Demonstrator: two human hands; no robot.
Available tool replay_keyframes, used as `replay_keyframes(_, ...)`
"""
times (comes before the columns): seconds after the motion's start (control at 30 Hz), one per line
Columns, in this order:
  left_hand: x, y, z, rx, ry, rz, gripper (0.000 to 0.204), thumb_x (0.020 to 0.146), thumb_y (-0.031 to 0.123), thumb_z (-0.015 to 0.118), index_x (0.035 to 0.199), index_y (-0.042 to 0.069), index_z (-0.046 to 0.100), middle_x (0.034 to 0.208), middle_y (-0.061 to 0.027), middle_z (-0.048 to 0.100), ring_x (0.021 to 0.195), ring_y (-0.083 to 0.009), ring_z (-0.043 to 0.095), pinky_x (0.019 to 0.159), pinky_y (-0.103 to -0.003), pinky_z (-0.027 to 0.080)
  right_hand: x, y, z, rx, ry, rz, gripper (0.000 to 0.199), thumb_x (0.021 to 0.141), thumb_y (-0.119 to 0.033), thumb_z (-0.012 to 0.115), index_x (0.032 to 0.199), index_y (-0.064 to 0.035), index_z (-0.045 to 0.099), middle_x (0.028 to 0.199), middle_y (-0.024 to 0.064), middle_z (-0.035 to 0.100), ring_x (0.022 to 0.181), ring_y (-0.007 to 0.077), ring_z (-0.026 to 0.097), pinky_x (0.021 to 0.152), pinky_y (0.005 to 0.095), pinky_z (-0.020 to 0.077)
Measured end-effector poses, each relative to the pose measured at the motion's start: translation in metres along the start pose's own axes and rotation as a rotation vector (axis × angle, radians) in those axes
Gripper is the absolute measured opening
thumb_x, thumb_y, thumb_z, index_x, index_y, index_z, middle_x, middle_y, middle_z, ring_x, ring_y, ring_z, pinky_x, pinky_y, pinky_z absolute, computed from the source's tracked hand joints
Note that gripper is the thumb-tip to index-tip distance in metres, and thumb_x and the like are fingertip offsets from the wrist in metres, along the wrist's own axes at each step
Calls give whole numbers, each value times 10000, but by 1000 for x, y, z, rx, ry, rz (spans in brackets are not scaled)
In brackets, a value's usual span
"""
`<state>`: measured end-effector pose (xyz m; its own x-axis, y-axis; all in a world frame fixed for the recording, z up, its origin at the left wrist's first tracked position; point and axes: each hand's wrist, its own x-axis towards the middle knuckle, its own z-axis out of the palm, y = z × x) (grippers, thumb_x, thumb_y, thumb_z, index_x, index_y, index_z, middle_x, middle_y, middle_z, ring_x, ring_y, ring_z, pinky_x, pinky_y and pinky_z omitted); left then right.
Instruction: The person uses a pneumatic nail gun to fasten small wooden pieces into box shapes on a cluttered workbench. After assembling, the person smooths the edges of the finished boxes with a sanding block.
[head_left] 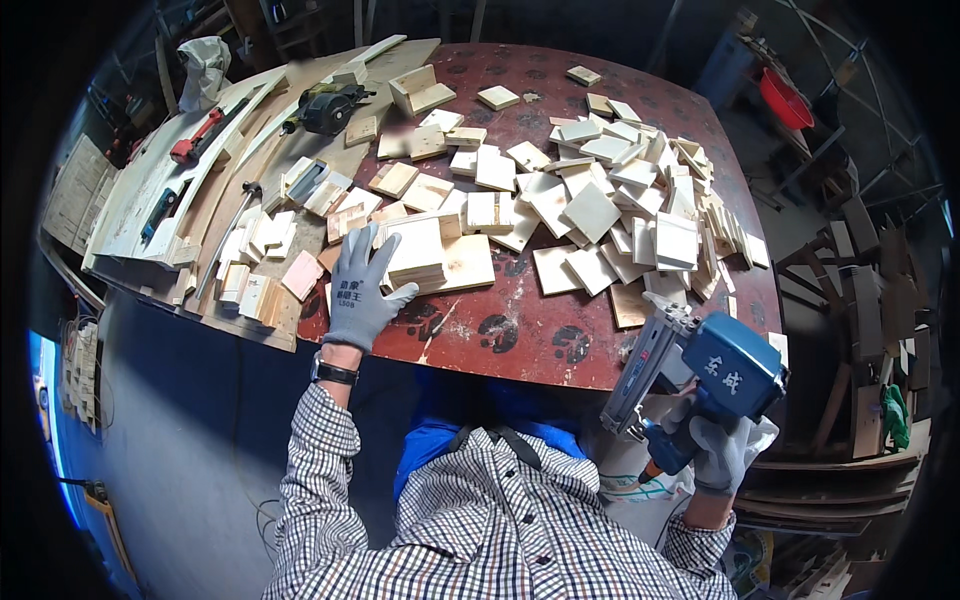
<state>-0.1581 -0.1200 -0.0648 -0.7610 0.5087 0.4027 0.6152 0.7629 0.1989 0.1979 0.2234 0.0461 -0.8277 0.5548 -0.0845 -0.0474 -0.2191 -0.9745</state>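
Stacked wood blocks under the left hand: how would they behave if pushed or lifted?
The stacked wood blocks look flat-cut and rigid, so probably stiff and unlikely to roll. Being loosely stacked, the upper pieces may slide off if shoved sideways. The gloved left hand rests against them; the glove likely helps grip on smooth faces.

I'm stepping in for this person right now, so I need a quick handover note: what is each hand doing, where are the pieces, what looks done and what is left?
Left hand: gloved, open, flat against a small stack of wood squares on a thin board at the table's near edge.
Right hand: gloved, closed on the blue nail gun, held off the table to the right, nose angled down.
Pieces: a big loose pile of wood squares across the red table; offcuts at left.
Done: cannot tell whether the stack is nailed.
Left: the pile looks unassembled.
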Motion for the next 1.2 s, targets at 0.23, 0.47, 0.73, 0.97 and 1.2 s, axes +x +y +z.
replay_keyframes(0.23, 64, -21, 20, 114, -432, 61, 1286, 652, 614, 907, 1681, 252, 227, 1719, -193, 204, 1588, -440, 162, 1285, -577, 193, 36, -19, 65, -140, -218, 169, 346, 840, -40, 692, 1166, 54, 625, 807, 111, 700, 662, 176, 670, 639, 336, 559)
replay_keyframes(0.47, 69, -49, 47, -156, -476, 70, 1190, 744, 519, 890, 1648, 61, 265, 1675, -205, 296, 1577, -361, 235, 1299, -473, 246, 68, -18, 99, -207, -261, 222, 328, 831, -49, 709, 1139, 39, 636, 760, 81, 683, 635, 166, 666, 606, 333, 553)
replay_keyframes(0.73, 67, -45, 42, -215, -424, 129, 1085, 735, 493, 899, 1611, 129, 372, 1653, -217, 326, 1547, -422, 272, 1272, -494, 296, 110, -16, 132, -204, -276, 429, 203, 883, -64, 696, 1060, 23, 648, 750, 104, 661, 610, 215, 655, 638, 390, 580)
replay_keyframes(0.97, 51, -52, 47, -370, -316, 27, 1055, 731, 501, 911, 1577, 114, 414, 1680, -201, 285, 1569, -413, 254, 1281, -501, 280, 153, -6, 169, -350, -366, 523, 295, 904, -126, 743, 1142, 16, 643, 814, 94, 701, 659, 176, 686, 613, 329, 571)
replay_keyframes(1.2, 56, -49, 46, -369, -291, 67, 998, 736, 469, 911, 1525, 82, 437, 1605, -237, 361, 1529, -440, 303, 1271, -492, 297, 189, 2, 214, -460, -402, 438, 185, 924, -73, 669, 1083, 11, 628, 740, 71, 667, 602, 153, 639, 585, 336, 544)
